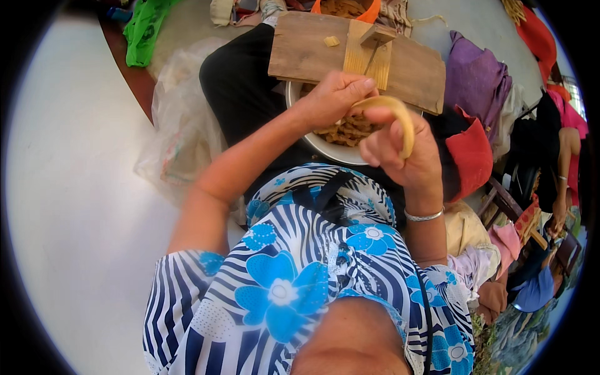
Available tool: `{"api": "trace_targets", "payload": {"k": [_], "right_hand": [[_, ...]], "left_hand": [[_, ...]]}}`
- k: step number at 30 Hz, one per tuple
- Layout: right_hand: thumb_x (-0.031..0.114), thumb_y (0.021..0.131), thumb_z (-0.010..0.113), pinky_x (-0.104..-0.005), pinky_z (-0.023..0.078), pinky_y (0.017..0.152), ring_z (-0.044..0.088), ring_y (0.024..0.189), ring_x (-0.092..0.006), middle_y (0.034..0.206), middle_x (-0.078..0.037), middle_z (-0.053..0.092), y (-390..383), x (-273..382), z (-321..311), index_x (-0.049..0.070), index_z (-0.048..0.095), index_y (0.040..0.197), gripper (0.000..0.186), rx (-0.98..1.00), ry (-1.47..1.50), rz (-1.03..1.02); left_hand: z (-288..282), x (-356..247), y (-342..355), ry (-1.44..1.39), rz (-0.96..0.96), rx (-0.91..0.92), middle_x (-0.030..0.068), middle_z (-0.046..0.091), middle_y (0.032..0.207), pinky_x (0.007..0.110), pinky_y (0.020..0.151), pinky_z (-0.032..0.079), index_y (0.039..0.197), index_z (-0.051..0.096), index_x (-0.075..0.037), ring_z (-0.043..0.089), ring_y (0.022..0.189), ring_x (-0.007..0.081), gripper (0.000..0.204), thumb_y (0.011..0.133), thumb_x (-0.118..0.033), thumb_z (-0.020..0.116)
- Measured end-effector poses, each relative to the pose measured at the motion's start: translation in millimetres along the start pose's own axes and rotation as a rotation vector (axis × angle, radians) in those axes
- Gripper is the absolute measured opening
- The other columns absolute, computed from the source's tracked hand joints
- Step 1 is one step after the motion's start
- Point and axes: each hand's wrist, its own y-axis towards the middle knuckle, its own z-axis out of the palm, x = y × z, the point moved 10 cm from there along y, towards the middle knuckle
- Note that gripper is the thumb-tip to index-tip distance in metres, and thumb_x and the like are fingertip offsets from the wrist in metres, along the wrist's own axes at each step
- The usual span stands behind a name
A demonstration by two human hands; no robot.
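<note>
I see a big brown wooden board (312, 53) resting across the round white bowl's (328, 150) far rim. My left hand (334, 97) and right hand (400, 153) each pinch the curved yellow peeled banana (400, 119) above the bowl.

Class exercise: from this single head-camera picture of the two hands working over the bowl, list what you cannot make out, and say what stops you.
- Head view: most of the white bowl and its brown contents are hidden by the left hand and the wooden board.
- Left hand's fingers: curled under, so their grip is unseen.
- Curved yellow piece: its lower end is hidden by the right hand.
- Orange container: cut off by the top edge.
</note>
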Motion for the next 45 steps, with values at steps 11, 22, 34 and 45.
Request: {"api": "trace_targets", "payload": {"k": [11,22,34,45], "right_hand": [[0.011,0.081,0.062,-0.0343,0.046,0.057,0.06,0.061,-0.0278,0.07,-0.016,0.059,-1,48,-64,0.015,0.07,0.099,0.02,-0.691,-1.571,-0.596],[0.023,0.093,0.057,-0.0296,0.048,0.072,0.062,0.079,-0.0169,0.089,-0.003,0.066,-10,-40,-147,0.001,0.066,0.098,0.024,-0.467,-0.689,0.055],[0.006,0.088,0.056,-0.0308,0.045,0.087,0.057,0.103,-0.0186,0.115,-0.01,0.058,-6,-21,-131,-0.003,0.064,0.104,0.02,-0.483,-0.634,-0.2],[0.0,0.081,0.063,-0.0291,0.042,0.09,0.054,0.104,-0.0191,0.112,-0.011,0.057,-23,30,-88,-0.004,0.067,0.09,0.011,-0.609,-1.052,-0.577]], "left_hand": [[36,29,-4,-0.371,-0.141,-0.107,-0.0039,0.054,0.078,0.018,0.053,0.037,0.109,0.059,-0.001,0.045,0.064,0.0028,0.025,0.09,-0.016,0.059],[32,-23,-28,0.972,0.475,-0.276,0.0098,0.063,0.087,0.038,0.067,0.048,0.096,0.062,-0.007,0.06,0.077,0.0307,0.019,0.078,-0.007,0.057],[34,-19,-8,0.694,0.25,-0.23,0.0138,0.063,0.086,0.039,0.071,0.048,0.095,0.062,-0.005,0.06,0.08,0.034,0.016,0.084,-0.014,0.055],[21,63,-17,-0.284,-0.264,-0.21,0.0103,0.057,0.069,0.029,0.058,0.045,0.088,0.056,0.001,0.052,0.061,0.0146,0.019,0.09,-0.018,0.056]]}}
